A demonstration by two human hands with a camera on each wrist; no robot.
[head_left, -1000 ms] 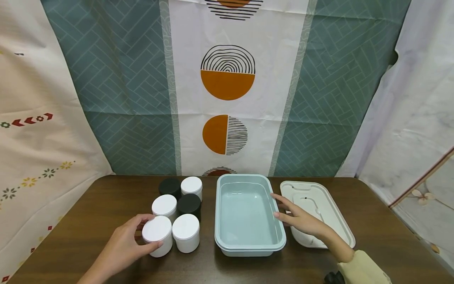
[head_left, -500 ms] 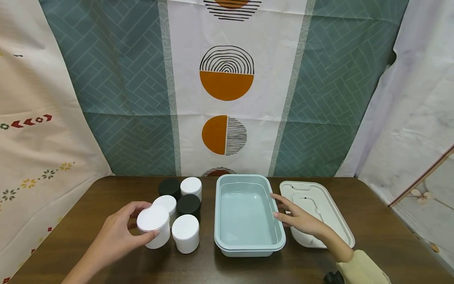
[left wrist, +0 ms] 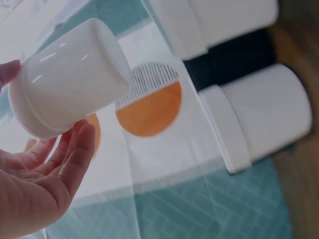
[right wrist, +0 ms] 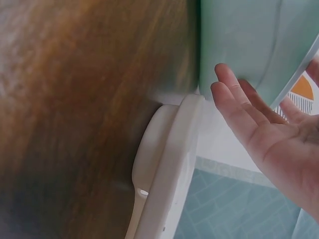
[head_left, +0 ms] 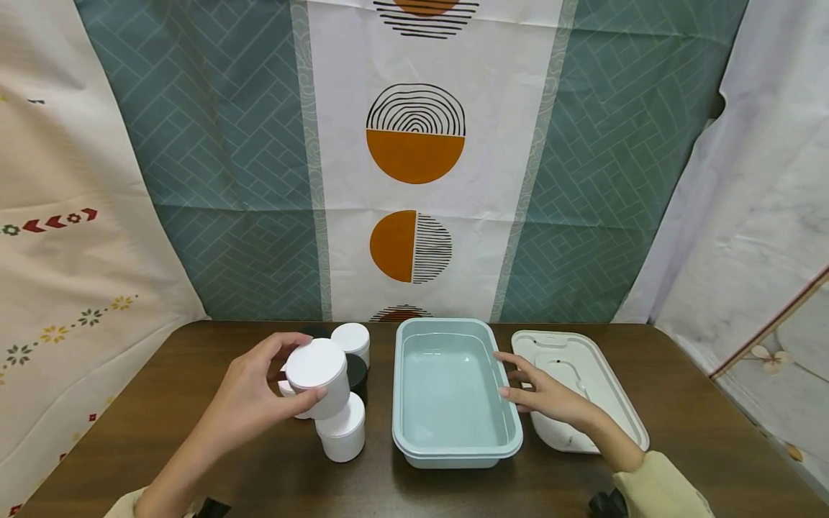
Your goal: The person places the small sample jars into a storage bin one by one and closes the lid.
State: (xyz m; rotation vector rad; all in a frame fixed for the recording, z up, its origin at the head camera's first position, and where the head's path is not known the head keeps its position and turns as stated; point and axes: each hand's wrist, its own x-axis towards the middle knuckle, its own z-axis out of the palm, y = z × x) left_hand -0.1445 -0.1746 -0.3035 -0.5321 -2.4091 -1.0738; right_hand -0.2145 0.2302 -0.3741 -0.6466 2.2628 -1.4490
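My left hand (head_left: 249,396) holds a white lidded jar (head_left: 319,368) between thumb and fingers. In the left wrist view the jar (left wrist: 70,82) is clear of the others, its base tipped toward the camera's right. Under and behind it stand a white jar (head_left: 342,432), a black-lidded jar (head_left: 358,378) and another white jar (head_left: 352,338). A further white jar and a black one are mostly hidden. My right hand (head_left: 550,397) rests at the right rim of a pale blue basin (head_left: 447,392), index fingertip and thumb on the rim, the other fingers loosely extended outside its wall (right wrist: 239,45).
To the right of the basin a white lid-like tray (head_left: 612,388) lies on the brown wooden table (head_left: 414,496), tilted over something white beneath it. A patterned curtain (head_left: 414,158) hangs along the table's back edge, with cloths on both sides.
My left hand has lifted the front-left white jar off the table and brought it up and to the right, over the other jars. The right hand and the basin have stayed put.
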